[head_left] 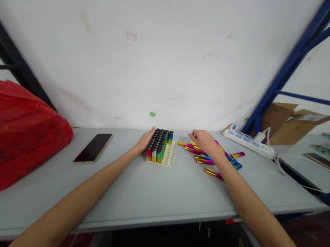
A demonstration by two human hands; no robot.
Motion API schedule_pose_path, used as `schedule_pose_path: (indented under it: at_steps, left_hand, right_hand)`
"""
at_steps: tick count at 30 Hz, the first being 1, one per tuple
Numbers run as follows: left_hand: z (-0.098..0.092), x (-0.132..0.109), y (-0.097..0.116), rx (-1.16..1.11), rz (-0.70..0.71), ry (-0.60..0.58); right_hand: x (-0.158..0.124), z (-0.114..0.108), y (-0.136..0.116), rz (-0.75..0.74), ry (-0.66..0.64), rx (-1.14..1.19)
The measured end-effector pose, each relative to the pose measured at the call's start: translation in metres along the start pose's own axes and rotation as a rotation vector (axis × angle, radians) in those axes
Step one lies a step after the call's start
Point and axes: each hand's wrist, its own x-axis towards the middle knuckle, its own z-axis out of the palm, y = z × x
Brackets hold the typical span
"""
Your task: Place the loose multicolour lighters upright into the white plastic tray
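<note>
A block of lighters point(157, 145) with black tops and bright gradient bodies stands upright in a white holed tray point(169, 157). Holes show in the tray's right part, and one blue-and-yellow lighter point(171, 137) stands at its back. My left hand point(145, 141) lies along the left side of the block, fingers fairly straight and partly hidden. Over a loose pile of shiny yellow, magenta and blue lighter-like sticks point(204, 161) hovers my right hand point(203, 139). Its fingers are bent together and point left; whether something is between them is too small to tell.
A dark phone point(93, 148) lies to the left, beside a red plastic bag point(21, 137). At the back right is a white power strip point(249, 142) with cables. A cardboard box point(290, 123) sits behind the blue metal frame point(287, 67). The white wall closes off the table's back.
</note>
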Motion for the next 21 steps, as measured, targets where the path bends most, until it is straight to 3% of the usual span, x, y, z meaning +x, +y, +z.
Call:
schedule_pose_path:
  at_steps: [4,7,12,21]
  left_hand:
    - [-0.001,0.0,0.0,-0.018,0.016,0.0]
    - [-0.001,0.001,-0.001,0.007,0.016,-0.003]
    - [-0.002,0.003,-0.003,0.035,0.009,0.019]
    - [-0.001,0.002,-0.001,0.024,0.014,0.006]
  right_hand:
    - [-0.008,-0.007,0.044,0.39,-0.006,-0.113]
    - [-0.011,-0.003,0.056,0.47,-0.081,-0.121]
    - [-0.009,0.012,0.049,0.455,-0.15,-0.107]
    - [0.007,0.025,0.044,0.207,-0.005,0.232]
